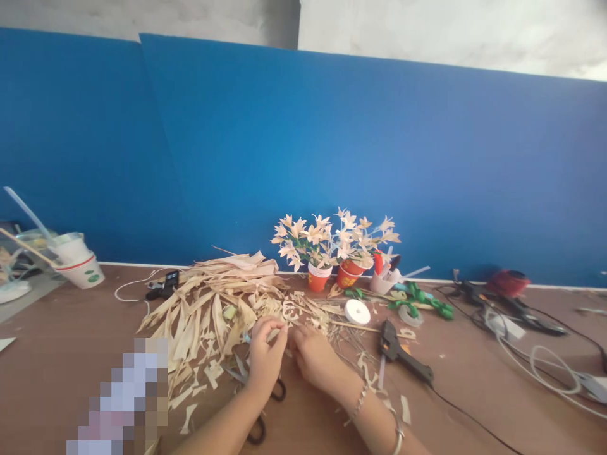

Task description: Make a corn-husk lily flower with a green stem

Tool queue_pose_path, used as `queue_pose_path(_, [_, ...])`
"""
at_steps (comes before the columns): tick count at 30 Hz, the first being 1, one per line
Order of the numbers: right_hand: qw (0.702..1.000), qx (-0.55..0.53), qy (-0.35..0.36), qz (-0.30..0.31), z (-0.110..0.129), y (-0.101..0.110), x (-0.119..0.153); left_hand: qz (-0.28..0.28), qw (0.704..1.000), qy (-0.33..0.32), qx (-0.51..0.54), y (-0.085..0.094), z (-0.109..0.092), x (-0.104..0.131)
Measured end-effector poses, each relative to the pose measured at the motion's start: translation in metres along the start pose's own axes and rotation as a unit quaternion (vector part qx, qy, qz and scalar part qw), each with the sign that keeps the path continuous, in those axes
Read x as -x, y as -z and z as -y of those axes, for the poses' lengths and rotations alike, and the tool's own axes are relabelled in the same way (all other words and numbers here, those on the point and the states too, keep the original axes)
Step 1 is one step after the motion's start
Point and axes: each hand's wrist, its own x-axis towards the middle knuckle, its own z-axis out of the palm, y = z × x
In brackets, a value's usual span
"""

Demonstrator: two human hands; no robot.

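Observation:
My left hand (267, 349) is above the middle of the brown table, with thumb and fingertips pinched together. Close beside it, my right hand (310, 351) has its fingers curled and pressed together, the fingertips pointing toward the left hand. Whatever is between the fingers of either hand is too small or hidden to make out. A pair of scissors (241, 366) with black handles lies under my left wrist, partly covered. Dried pale husks (208, 300) are piled behind and left of my hands, with cut scraps (213, 374) around them.
White husk flowers (314, 235) stand in red-orange cups (317, 280) near the blue partition (379, 158). Right of my hands lie a white roll (357, 312) and a black glue gun (403, 355) with its cord. White cables (535, 370) cross the far right; a paper cup (81, 272) stands left.

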Motion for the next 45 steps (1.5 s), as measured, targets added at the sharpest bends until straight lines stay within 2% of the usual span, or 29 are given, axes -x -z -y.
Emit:
queue_pose_path(3, [0.996,-0.084,-0.016,-0.039,0.002,0.003,0.000,0.002,1.000,0.007,0.001,0.001,-0.002,0.000])
queue_pose_path(5, [0.980,-0.182,-0.029,-0.076,0.003,0.007,-0.001,0.005,1.000,0.011,0.004,0.002,-0.005,-0.001])
queue_pose_path(7, [0.948,-0.298,-0.053,-0.103,0.004,0.011,-0.002,0.009,1.000,0.021,0.012,0.002,-0.007,-0.001])
queue_pose_path(11, [0.860,-0.476,-0.145,-0.112,0.003,0.014,-0.006,0.029,0.995,0.083,0.045,0.003,-0.010,0.002])
queue_pose_path(14, [0.820,-0.527,-0.190,-0.114,0.003,0.013,-0.007,0.053,0.990,0.107,0.069,0.003,-0.010,0.004])
queue_pose_path(18, [0.800,-0.551,-0.206,-0.117,0.006,0.012,-0.007,0.079,0.990,0.093,0.066,0.002,-0.008,0.007])
queue_pose_path(21, [0.808,-0.538,-0.201,-0.131,0.009,0.011,-0.007,0.083,0.994,0.064,0.037,0.002,-0.008,0.009])
queue_pose_path(27, [0.902,-0.358,-0.177,-0.163,0.021,0.017,-0.004,0.080,0.996,0.002,-0.037,0.002,-0.011,0.011])
queue_pose_path(33, [0.947,-0.173,-0.178,-0.204,0.028,0.015,0.001,0.068,0.996,-0.027,-0.059,0.002,-0.013,0.012])
queue_pose_path(35, [0.951,-0.117,-0.183,-0.222,0.026,0.016,0.001,0.060,0.996,-0.029,-0.060,0.003,-0.012,0.012])
queue_pose_path(37, [0.946,-0.117,-0.189,-0.235,0.022,0.019,0.001,0.053,0.997,-0.022,-0.058,0.003,-0.011,0.012])
queue_pose_path(39, [0.936,-0.182,-0.194,-0.231,0.018,0.022,0.000,0.051,0.997,-0.003,-0.056,0.004,-0.011,0.012])
queue_pose_path(42, [0.914,-0.309,-0.184,-0.189,0.015,0.023,-0.002,0.053,0.997,0.019,-0.052,0.003,-0.010,0.011])
queue_pose_path(45, [0.907,-0.350,-0.166,-0.167,0.017,0.019,-0.004,0.060,0.997,0.025,-0.047,0.003,-0.011,0.010])
